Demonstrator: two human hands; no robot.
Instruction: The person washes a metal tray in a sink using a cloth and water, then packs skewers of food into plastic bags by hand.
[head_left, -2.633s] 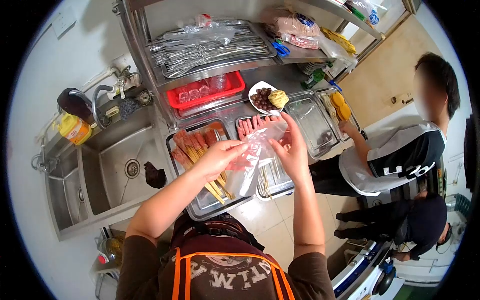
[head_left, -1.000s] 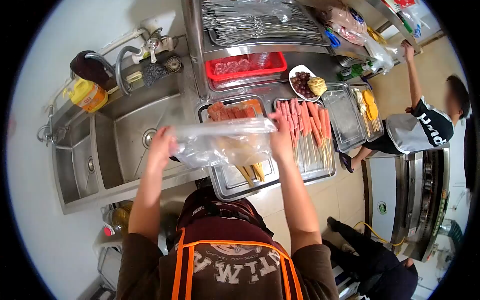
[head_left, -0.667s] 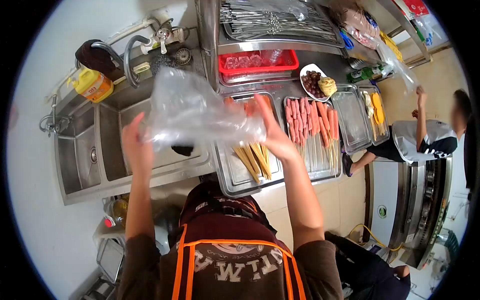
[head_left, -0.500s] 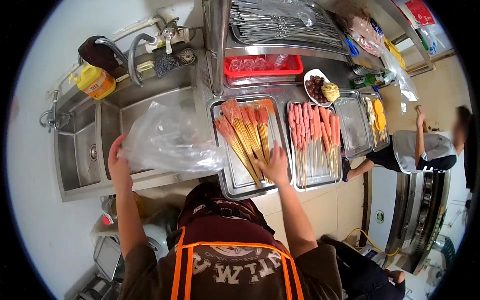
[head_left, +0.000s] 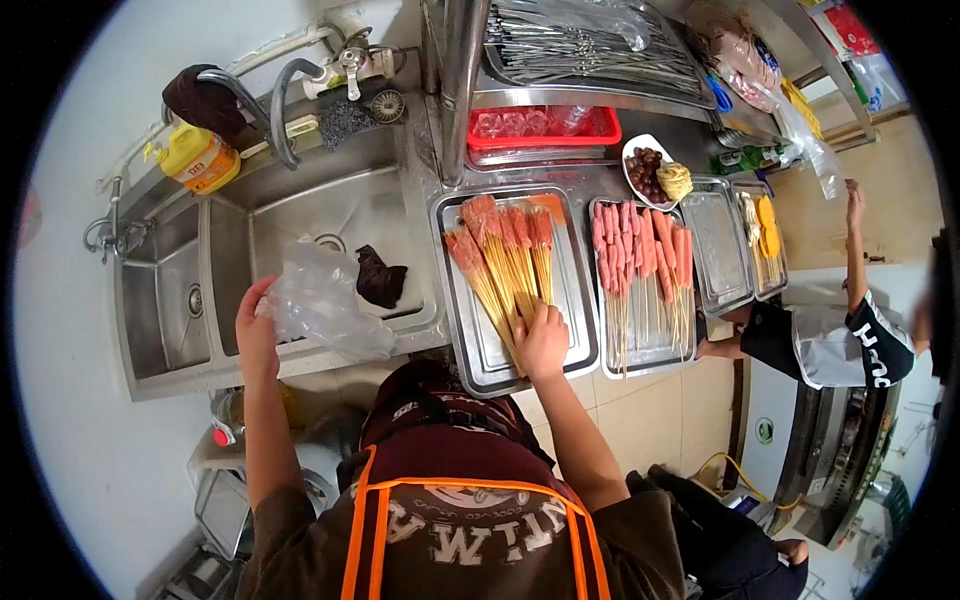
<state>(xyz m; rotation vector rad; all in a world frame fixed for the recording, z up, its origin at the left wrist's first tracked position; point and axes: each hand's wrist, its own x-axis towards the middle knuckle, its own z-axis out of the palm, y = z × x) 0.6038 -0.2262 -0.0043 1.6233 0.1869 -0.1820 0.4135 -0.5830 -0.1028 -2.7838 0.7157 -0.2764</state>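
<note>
A clear plastic bag (head_left: pixel 325 305) hangs over the front of the sink, its left edge pinched in my left hand (head_left: pixel 257 330). My right hand (head_left: pixel 543 343) is closed round the lower ends of skewers (head_left: pixel 508 270) in the left metal tray (head_left: pixel 582 340). Those skewers carry reddish meat at their far ends and lie in several bunches, with an orange piece behind them. To the right, a second tray (head_left: pixel 650 357) holds pink meat and sausage skewers (head_left: pixel 640 245). Inside the sink, right of the bag, lies a dark cloth (head_left: pixel 380 277).
Behind the trays stand a red basket (head_left: pixel 545 128) and a white plate of dark fruit (head_left: pixel 648 172). A metal shelf post (head_left: pixel 462 95) rises beside the sink. Yellow jug (head_left: pixel 200 160) and taps are at back left. Another person (head_left: pixel 830 340) stands at right; someone in dark clothes is lower right.
My left hand and the bag have shifted away from the tray, uncovering the dark cloth. My right hand has closed on the skewer ends. The person at right has raised an arm.
</note>
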